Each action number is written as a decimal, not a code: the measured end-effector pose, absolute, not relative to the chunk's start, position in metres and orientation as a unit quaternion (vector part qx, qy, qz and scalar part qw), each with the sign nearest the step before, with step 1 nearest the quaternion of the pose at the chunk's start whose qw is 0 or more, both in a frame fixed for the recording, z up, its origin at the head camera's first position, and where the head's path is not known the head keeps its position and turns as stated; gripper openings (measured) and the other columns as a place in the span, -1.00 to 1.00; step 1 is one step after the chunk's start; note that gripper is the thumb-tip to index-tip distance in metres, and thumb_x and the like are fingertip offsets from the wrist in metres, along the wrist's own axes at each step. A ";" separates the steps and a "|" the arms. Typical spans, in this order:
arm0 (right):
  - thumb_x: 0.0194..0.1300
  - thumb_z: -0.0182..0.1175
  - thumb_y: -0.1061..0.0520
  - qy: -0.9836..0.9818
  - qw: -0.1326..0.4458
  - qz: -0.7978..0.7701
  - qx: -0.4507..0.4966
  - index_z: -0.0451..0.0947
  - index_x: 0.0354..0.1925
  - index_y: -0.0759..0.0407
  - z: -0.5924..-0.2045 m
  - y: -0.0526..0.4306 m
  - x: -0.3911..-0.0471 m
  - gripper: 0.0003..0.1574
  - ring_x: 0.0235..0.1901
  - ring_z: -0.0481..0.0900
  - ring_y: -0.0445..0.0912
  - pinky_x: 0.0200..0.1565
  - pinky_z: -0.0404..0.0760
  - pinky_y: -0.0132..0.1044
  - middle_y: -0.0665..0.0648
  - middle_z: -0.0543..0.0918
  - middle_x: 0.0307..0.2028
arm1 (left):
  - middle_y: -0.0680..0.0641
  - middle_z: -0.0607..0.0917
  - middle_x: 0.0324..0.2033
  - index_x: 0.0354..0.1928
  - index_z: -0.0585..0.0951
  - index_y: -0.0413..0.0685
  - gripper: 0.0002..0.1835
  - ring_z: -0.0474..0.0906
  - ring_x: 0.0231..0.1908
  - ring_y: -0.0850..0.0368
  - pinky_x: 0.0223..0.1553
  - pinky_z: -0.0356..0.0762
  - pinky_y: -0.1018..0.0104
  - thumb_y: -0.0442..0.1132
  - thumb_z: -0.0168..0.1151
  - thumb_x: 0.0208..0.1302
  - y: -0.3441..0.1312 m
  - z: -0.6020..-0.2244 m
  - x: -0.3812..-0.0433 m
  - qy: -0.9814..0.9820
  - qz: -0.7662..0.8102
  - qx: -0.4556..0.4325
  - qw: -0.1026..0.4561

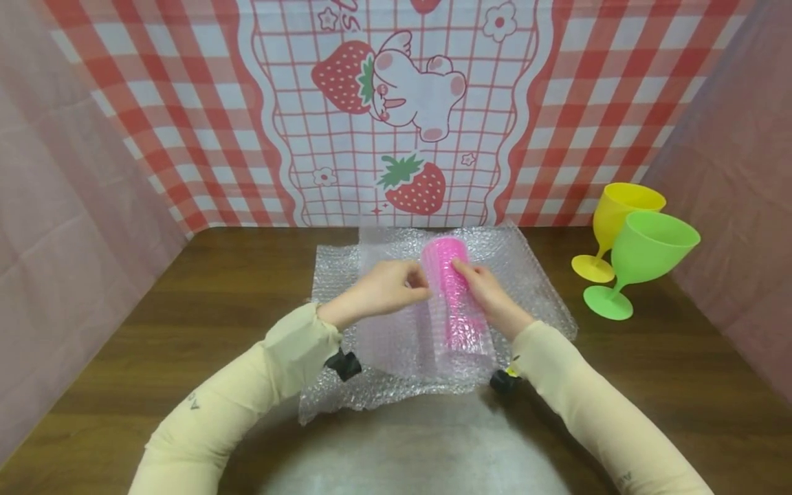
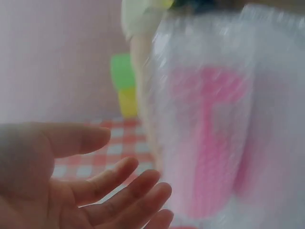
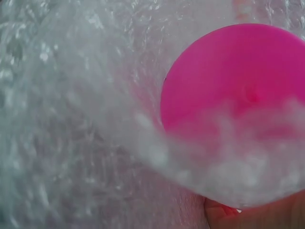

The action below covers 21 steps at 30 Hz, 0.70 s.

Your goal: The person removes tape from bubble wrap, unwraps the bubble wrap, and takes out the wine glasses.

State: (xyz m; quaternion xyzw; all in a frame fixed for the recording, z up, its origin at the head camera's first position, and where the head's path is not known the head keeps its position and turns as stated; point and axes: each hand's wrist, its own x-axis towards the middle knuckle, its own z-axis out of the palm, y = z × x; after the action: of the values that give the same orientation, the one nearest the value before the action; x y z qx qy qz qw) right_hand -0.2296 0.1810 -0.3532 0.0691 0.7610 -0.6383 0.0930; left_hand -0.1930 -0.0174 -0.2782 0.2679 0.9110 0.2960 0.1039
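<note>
A pink goblet (image 1: 454, 295) is rolled in bubble wrap (image 1: 532, 282) at the middle of the table. The left wrist view shows the goblet's stem and foot through the wrap, and the right wrist view looks at its round pink end (image 3: 238, 71). My right hand (image 1: 493, 299) grips the wrapped goblet from the right side, thumb on the wrap. Just left of the roll is my left hand (image 1: 386, 289), its relaxed fingers (image 2: 109, 183) apart from the wrap in the left wrist view. More bubble wrap lies flat beneath.
A green goblet (image 1: 650, 251) and a yellow goblet (image 1: 619, 210) stand upright at the right of the wooden table (image 1: 155, 330). Behind hangs a red-and-white checked cloth (image 1: 192, 137). Pink curtains (image 1: 56, 206) close off both sides.
</note>
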 end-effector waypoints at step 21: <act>0.32 -0.12 -0.24 0.795 0.076 -0.597 0.078 0.21 0.19 0.35 -0.348 0.166 -0.223 -0.23 -0.46 0.49 -0.17 -0.38 0.58 -0.34 0.17 0.50 -0.24 | -0.13 0.54 0.04 0.16 0.40 -0.10 -0.45 0.48 0.01 0.00 -0.02 0.50 0.16 -0.04 0.22 0.14 0.007 -0.287 -0.273 0.932 0.282 0.227 0.011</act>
State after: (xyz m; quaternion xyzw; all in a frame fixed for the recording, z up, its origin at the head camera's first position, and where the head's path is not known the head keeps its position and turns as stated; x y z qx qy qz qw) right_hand -0.2234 0.1662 -0.3481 0.0783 0.7946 -0.5973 0.0758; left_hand -0.2731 0.0073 -0.2867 0.2265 0.9323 0.2817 0.0112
